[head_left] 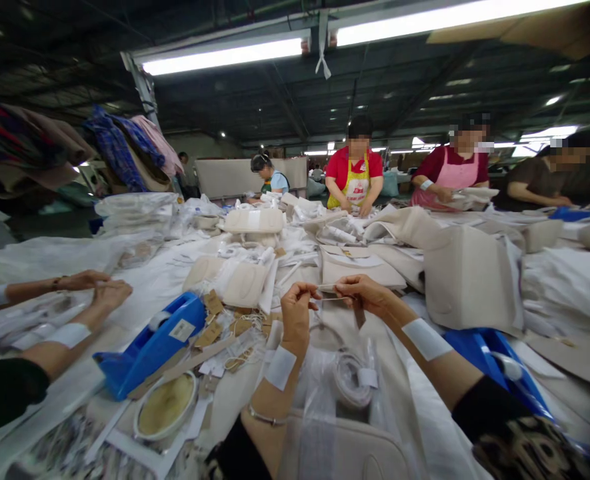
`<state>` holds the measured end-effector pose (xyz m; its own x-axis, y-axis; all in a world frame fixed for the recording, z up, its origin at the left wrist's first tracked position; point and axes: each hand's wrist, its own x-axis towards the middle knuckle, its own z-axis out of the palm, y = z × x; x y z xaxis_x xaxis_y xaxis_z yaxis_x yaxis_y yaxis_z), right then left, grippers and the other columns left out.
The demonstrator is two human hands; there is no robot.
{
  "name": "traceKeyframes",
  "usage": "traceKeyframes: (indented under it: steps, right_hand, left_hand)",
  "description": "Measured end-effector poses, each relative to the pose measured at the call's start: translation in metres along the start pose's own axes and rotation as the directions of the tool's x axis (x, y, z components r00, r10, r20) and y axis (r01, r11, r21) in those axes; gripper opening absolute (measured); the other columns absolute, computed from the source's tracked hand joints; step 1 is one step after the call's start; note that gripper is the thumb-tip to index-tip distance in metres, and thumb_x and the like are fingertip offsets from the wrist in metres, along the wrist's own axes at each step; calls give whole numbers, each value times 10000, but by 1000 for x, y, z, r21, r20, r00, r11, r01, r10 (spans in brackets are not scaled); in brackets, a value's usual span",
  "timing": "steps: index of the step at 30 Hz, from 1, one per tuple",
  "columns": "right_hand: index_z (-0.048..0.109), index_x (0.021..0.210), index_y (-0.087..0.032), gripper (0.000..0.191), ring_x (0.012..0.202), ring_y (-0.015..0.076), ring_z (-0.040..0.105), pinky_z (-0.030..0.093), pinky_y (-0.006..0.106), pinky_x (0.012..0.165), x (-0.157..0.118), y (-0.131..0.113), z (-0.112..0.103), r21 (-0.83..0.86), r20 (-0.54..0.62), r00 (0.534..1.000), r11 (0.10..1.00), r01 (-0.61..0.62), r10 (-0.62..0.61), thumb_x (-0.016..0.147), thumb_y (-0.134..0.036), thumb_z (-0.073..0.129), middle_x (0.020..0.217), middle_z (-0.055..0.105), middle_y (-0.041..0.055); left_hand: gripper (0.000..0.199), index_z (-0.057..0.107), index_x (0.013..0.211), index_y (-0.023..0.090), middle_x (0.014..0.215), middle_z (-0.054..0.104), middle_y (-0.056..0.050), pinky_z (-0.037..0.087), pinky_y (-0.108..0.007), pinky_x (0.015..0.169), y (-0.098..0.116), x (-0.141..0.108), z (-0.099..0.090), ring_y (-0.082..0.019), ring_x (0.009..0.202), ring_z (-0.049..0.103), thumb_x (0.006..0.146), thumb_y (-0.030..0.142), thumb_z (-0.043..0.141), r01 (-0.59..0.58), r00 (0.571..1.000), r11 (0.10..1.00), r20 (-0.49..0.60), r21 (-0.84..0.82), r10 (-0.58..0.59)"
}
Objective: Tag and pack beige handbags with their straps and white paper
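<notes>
The left hand and right hand hide parts of the thin cord; print on the brown tags is too small to read; the bottom edge cuts off the beige handbag.

A worker in a yellow apron and another in a pink apron stand under a dark roof, tube lights glowing overhead. At left, a blue plaid garment hangs; nearer, a blue tape dispenser sits beside a white-rimmed dish.
</notes>
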<state>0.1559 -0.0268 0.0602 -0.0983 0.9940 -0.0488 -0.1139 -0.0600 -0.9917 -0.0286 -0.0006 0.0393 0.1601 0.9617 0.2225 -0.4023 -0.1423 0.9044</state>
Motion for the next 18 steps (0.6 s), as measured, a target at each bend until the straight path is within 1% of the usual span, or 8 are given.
traceKeyframes:
  steps: [5,8,10,11,13,14,16,18]
  right_hand:
    - [625,668,-126,323,503,91,552,407,194,499,-7,0,1,-18,80,995,998,-53,54,629,-370,834,589,593,-6]
    - [634,699,-146,313,515,90,558,424,196,524,-4,6,-3,-9,89,993,997,-73,73,656,-393,822,596,585,-15]
    - [628,672,-153,315,468,74,515,398,191,479,0,8,-9,-24,64,994,996,-82,83,655,-401,822,571,561,-22]
    - [627,659,-156,316,444,68,492,381,192,450,1,6,-13,-36,29,996,995,-88,89,644,-400,827,563,552,-23]
    - [630,642,-163,311,417,67,468,363,197,408,2,0,-21,-60,-91,993,995,-85,79,612,-392,839,556,550,-20]
    - [637,641,-166,304,414,73,473,366,201,398,1,-4,-25,-77,-161,985,994,-80,67,595,-387,841,551,555,-17]
    - [645,635,-172,280,421,92,504,386,210,393,-3,-12,-30,-149,-260,965,986,-76,35,587,-382,825,541,578,-1]
    - [639,605,-177,242,418,103,527,399,209,390,-7,-13,-31,-260,-281,959,958,-123,47,604,-369,787,522,601,13]
  left_hand:
    - [162,619,775,144,652,583,-16,431,-191,464,-6,-2,-2,-124,592,581,708,149,472,20,999,998,-42,62,-18]
    - [177,618,731,149,675,594,-40,423,-204,420,-10,-1,-3,-139,567,577,715,135,442,24,999,993,-51,117,-18]
    - [175,631,700,156,770,623,-69,432,-213,440,-11,0,-3,-147,612,589,701,116,461,-19,999,967,-34,254,29]
    - [173,649,710,161,829,635,-77,452,-225,482,-11,-1,-3,-151,646,593,680,103,489,-58,998,928,-8,367,65]
    - [230,691,770,184,857,655,-69,480,-260,589,-8,-4,-2,-161,681,594,635,77,538,-121,993,786,86,606,87]
    - [249,706,779,200,810,663,-56,485,-281,631,-6,-7,-1,-170,677,595,624,75,556,-136,988,696,144,705,48]
    - [190,710,687,216,620,633,-32,488,-328,664,-3,-13,-1,-204,636,602,610,88,593,-133,968,554,228,822,-106]
    - [151,653,515,211,469,547,-26,491,-384,705,-1,-19,-1,-252,641,620,566,71,627,-133,937,463,263,876,-229]
